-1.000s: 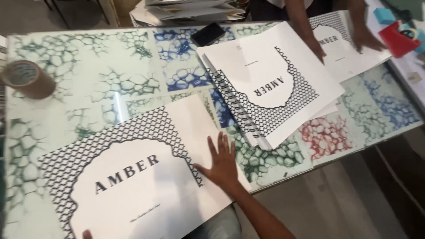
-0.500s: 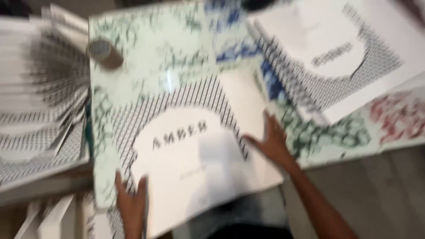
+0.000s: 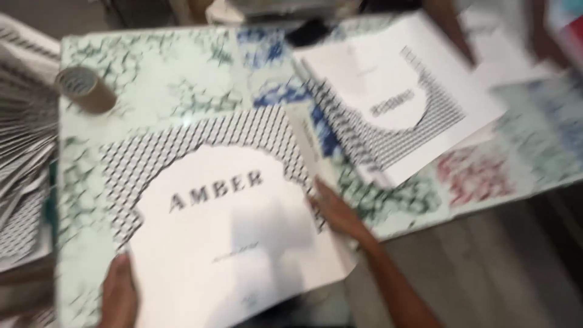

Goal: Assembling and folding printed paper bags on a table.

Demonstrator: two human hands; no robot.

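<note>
- Lying at nine o'clock, off the table's left edge, a fanned stack of printed sheets (image 3: pixel 24 152) shows the same black lattice pattern, badly blurred.
- A roll of brown tape (image 3: pixel 82 88) rests on its side at about ten o'clock on the marbled table (image 3: pixel 182 67), well apart from both hands.
- The left hand (image 3: pixel 118 294) sits at seven o'clock, fingers pointing up toward twelve, touching the lower left edge of the large white cover sheet (image 3: pixel 231 243); whether the fingers curl under the sheet I cannot tell.
- The cover sheet lies flat in the middle of the view, tilted slightly so its right side climbs toward one o'clock, with a black lattice band arching over its top and dark lettering across the white centre; its lower edge overhangs the table's near side.
- The right hand (image 3: pixel 337 212) lies open and flat at about four o'clock of the sheet, palm down, fingers spread on the sheet's right edge, the forearm trailing off toward five o'clock.
- A second stack of like covers (image 3: pixel 395 97) lies at one o'clock, apart from the first sheet, with a dark phone-like thing (image 3: pixel 310 33) just beyond its top left corner.
- Another person's arms (image 3: pixel 452 30) reach in at the upper right, too smeared to read.
</note>
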